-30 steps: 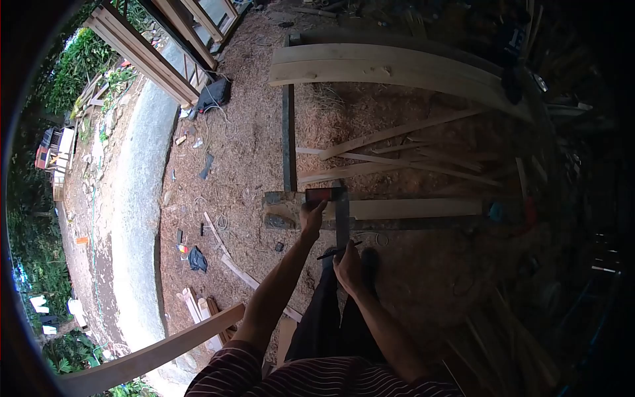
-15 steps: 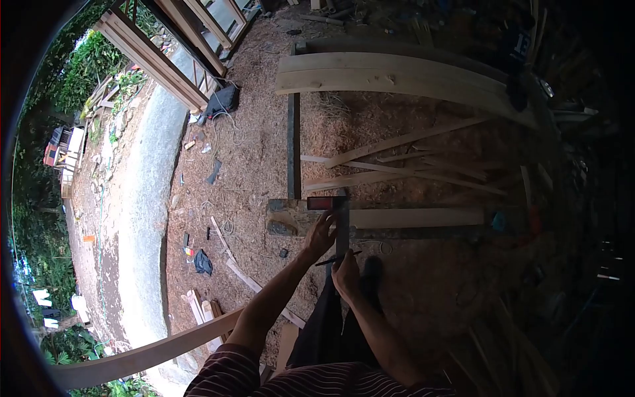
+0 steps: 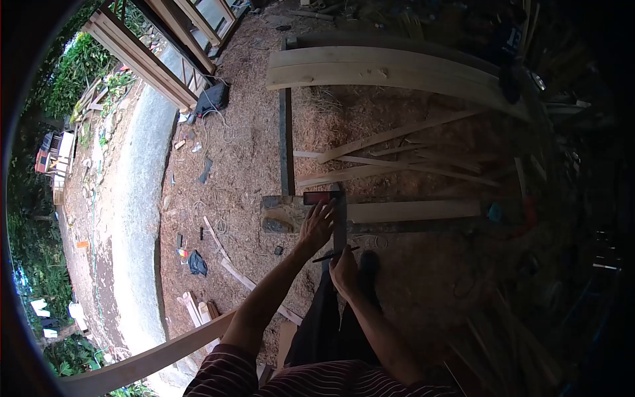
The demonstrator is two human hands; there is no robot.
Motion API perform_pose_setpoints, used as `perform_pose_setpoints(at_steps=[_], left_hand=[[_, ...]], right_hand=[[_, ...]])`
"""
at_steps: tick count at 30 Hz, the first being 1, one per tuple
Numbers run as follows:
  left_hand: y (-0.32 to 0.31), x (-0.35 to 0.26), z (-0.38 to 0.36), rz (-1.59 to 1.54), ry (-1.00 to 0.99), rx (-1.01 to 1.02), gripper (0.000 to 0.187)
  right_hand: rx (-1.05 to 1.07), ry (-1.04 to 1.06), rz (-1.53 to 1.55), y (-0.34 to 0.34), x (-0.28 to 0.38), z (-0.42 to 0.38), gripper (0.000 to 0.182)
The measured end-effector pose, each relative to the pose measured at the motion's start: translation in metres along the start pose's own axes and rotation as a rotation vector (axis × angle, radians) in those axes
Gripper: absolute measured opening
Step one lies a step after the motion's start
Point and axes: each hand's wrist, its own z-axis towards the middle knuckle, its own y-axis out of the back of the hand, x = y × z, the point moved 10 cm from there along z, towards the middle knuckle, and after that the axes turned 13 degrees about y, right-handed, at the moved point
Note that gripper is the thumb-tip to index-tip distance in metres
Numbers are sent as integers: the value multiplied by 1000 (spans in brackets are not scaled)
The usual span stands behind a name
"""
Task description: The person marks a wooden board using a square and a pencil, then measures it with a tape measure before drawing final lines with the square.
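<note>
My left hand (image 3: 317,228) has its fingers spread, with the fingertips against a dark box with a reddish face (image 3: 320,198) on the wooden bench (image 3: 276,215). Pinched in my right hand (image 3: 344,272) is a thin dark stick-like tool (image 3: 336,254), lying crosswise. A flat grey strip (image 3: 340,228) runs from the bench edge down to my right hand. Right of the strip, a pale board (image 3: 413,211) lies along the bench.
Wide planks (image 3: 390,68) span the far side. Loose wood strips (image 3: 397,139) cross on the shavings-covered ground. A long beam (image 3: 152,354) lies at the lower left. Upright frames (image 3: 142,59) and a black bag (image 3: 211,98) are at the upper left.
The whole view has shifted slightly, moving the scene left. My left hand's fingers are more spread and reach onto the reddish box. My right hand keeps its grip.
</note>
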Motion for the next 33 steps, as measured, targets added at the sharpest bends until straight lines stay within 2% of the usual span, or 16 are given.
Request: perform_pose_setpoints(at_steps=[2, 6, 8, 11, 14, 18, 23, 27, 30, 32, 33], left_hand=[[-5, -1, 0, 78, -69, -12, 44], [-5, 2, 4, 37, -58, 29, 50], [-2, 3, 5, -64, -49, 6, 52], [-6, 4, 5, -59, -36, -11, 54], [-6, 5, 4, -52, -44, -21, 56], [-11, 5, 4, -44, -53, 19, 55], [-9, 2, 2, -10, -52, -58, 55], [-16, 5, 5, 19, -42, -48, 50], [-19, 6, 7, 16, -31, -29, 46], [-17, 6, 7, 21, -35, -44, 44], [-15, 6, 7, 23, -32, -40, 44]], right_hand=[[-33, 42, -50, 3, 4, 0, 51], [-76, 82, -79, 4, 2, 0, 50], [3, 19, -33, 1, -4, 1, 49], [-48, 97, -90, 10, 6, -1, 49], [-10, 41, -76, 10, 6, 0, 49], [-15, 40, -59, 4, 1, -2, 49], [4, 0, -53, 1, -3, -4, 55], [-11, 44, -82, 10, -4, -6, 57], [51, 26, -83, 27, 3, -5, 57], [-54, 45, -43, 41, -3, -4, 45], [-50, 44, -40, 43, -6, -1, 45]])
